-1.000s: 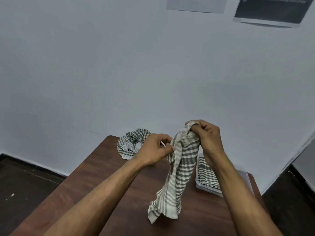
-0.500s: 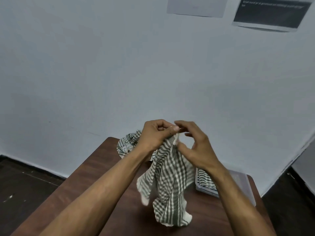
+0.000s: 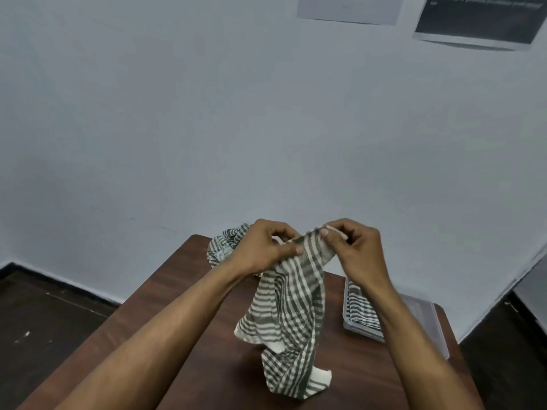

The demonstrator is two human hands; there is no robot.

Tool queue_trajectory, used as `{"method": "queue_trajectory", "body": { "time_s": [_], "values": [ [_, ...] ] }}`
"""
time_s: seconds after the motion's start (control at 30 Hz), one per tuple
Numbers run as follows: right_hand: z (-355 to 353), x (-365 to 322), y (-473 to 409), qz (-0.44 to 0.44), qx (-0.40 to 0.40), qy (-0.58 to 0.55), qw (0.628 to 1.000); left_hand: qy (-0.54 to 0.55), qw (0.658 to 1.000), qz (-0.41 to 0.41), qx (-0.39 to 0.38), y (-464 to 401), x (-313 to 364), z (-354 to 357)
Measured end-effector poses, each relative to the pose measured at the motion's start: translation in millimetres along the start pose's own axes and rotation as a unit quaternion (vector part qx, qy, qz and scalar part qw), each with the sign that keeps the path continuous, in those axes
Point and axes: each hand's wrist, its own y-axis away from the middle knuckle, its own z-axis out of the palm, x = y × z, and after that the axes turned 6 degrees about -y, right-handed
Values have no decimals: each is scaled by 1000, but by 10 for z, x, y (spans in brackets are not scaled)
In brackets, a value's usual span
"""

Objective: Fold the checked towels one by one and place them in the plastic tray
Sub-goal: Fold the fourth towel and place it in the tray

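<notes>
A green-and-white checked towel (image 3: 288, 315) hangs crumpled over the brown table (image 3: 189, 291), its lower end touching the tabletop. My left hand (image 3: 263, 250) and my right hand (image 3: 355, 250) both pinch its top edge, a short way apart. Behind my left hand lies another crumpled checked towel (image 3: 223, 244) at the table's far left corner. A clear plastic tray (image 3: 426, 321) sits at the right side of the table with a folded checked towel (image 3: 359, 306) in it, partly hidden by my right forearm.
A pale wall stands just behind the table, with two paper sheets (image 3: 346, 8) pinned high up. Dark floor (image 3: 44, 315) shows on both sides of the table. The table's far edge runs close to the wall.
My hands came together at the towel's top edge, then moved slightly apart along it. The towel has opened from a narrow hanging strip into a wider, looser drape.
</notes>
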Motion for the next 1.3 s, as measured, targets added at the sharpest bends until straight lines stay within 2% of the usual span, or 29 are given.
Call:
{"method": "queue_trajectory", "body": {
  "time_s": [0.1, 0.23, 0.37, 0.5, 0.63, 0.83, 0.93, 1.03, 1.13, 1.2, 1.3],
  "values": [
    [-202, -61, -117, -17, 32, 9, 999, -98, 994, 4, 39, 46, -172, -101],
    [-469, -104, -228, -23, 102, -6, 994, -141, 980, -53, 129, 47, -351, -344],
    [-705, -163, -291, -23, 170, -44, 984, -176, 967, -62, 172, 2, -350, -644],
    [-886, -197, -306, 0, 209, -97, 973, 35, 975, -73, 209, 45, -287, -882],
    [-1017, -300, -244, 26, 175, -141, 974, 168, 958, -29, 231, 135, -110, -1024],
    [-1226, -571, -85, -34, 79, -196, 977, 226, 928, 100, 280, 251, 327, -1187],
    [-1231, -665, -122, -43, 147, -202, 967, 194, 915, 114, 336, 202, 438, -1179],
    [-1106, -440, -320, -8, 262, -128, 956, 124, 918, 60, 373, -34, 338, -1074],
    [-812, 10, -432, 63, 319, -23, 946, 85, 936, -62, 336, -302, 35, -845],
    [-547, 250, -378, 110, 325, 20, 939, 68, 940, -124, 309, -378, -106, -602],
    [-51, 364, -199, 110, 252, 43, 961, 74, 953, -152, 252, -316, -149, -128]
  ]
}}
